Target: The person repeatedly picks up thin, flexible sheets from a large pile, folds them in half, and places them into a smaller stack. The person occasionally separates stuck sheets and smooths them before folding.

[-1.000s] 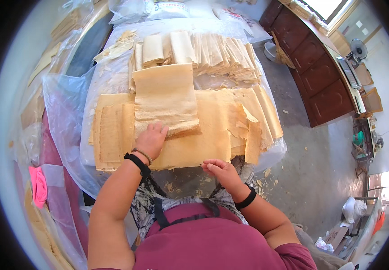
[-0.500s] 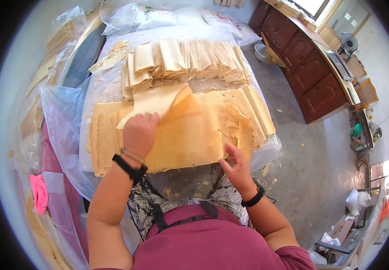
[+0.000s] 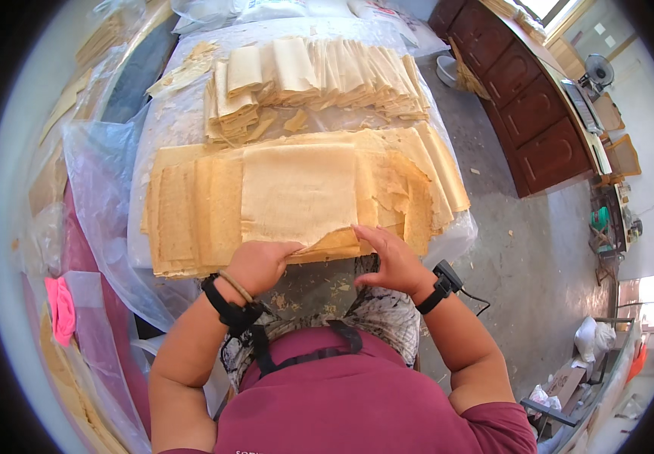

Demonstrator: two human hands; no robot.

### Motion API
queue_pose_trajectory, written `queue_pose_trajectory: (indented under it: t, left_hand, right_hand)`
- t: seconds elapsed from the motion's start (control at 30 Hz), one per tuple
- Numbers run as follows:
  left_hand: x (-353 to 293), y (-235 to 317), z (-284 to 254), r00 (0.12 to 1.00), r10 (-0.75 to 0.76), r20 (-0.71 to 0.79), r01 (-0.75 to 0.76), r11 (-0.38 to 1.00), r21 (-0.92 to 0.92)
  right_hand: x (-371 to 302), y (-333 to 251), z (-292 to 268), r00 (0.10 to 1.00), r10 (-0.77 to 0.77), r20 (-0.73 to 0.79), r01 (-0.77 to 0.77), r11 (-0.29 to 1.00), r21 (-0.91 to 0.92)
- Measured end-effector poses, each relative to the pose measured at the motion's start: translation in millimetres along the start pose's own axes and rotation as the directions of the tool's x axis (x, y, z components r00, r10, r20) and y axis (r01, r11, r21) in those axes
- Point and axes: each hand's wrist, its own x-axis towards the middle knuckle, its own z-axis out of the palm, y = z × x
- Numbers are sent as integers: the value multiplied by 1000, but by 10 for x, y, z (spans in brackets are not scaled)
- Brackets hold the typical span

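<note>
A folded, thin pale tan sheet (image 3: 300, 185) lies across the front pile, its near edge lifted and curled at the right corner. My left hand (image 3: 260, 262) is closed on that near edge, thumb on top. At the curled corner, the fingertips of my right hand (image 3: 391, 261) touch the sheet, while the thumb stands apart below. Beneath is a wide pile of darker yellow-brown sheets (image 3: 172, 212), with torn, ragged edges on the right side. Under the lifted edge a strip of the darker layer shows.
Behind the pile stands a row of folded sheets (image 3: 350, 79) on the plastic-covered table (image 3: 141, 151). Broken flakes (image 3: 295, 121) lie between. Clear plastic (image 3: 100, 166) hangs at the left. Dark red cabinets (image 3: 554, 151) and a fan (image 3: 598, 70) stand right. White sacks (image 3: 274, 9) are at the back.
The pale sheet's raised flap has come down toward me, folded over itself. My left hand has moved from the sheet's middle to its near edge; my right hand has moved up to the near corner.
</note>
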Motion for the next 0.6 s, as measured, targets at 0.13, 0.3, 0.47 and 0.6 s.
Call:
queue_pose_trajectory:
  t: [0.13,0.3,0.47,0.6]
  left_hand:
    - [301,33,-265,975,-25,222,32,999,-24]
    - [458,-288,-453,987,-108,120,123,984,-127]
    - [7,-974,-254,870,-485,87,341,465,-817]
    - [-24,-766,-30,716,-691,104,124,-21,-992]
  right_hand:
    - [221,110,151,980,131,-149,-47,882,469]
    - [503,485,555,898,428,-104,-200,605,771]
    - [768,187,481,826,523,-209,-295,718,630]
    - [909,225,435,768,607,-206,-370,682,631]
